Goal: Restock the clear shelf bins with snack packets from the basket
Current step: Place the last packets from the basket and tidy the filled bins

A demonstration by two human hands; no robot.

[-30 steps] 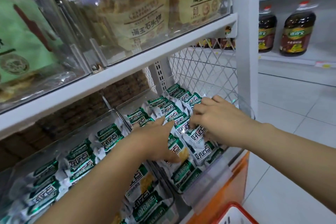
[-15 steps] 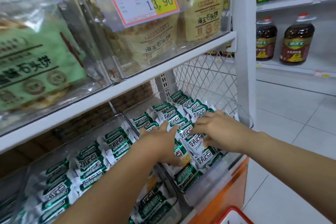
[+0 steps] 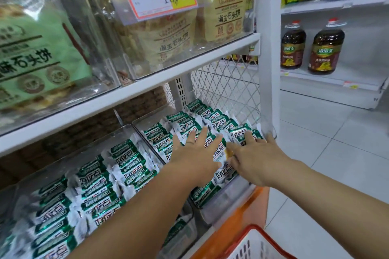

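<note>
Both grips lie flat on the green-and-white snack packets (image 3: pixel 219 121) piled in the clear bin (image 3: pixel 228 202) at centre right of the frame, under the white shelf (image 3: pixel 147 88). The left grip (image 3: pixel 195 153) is released, fingers straight and spread, palm down on the middle rows. The right grip (image 3: pixel 253 160), just beside it, is likewise released, fingers stretched over packets near the bin's right wall. More packets show between and beyond the fingertips. A neighbouring bin (image 3: pixel 69 156) at lower left holds the same packets. The red-rimmed basket (image 3: pixel 257 230) sits at the bottom right edge.
</note>
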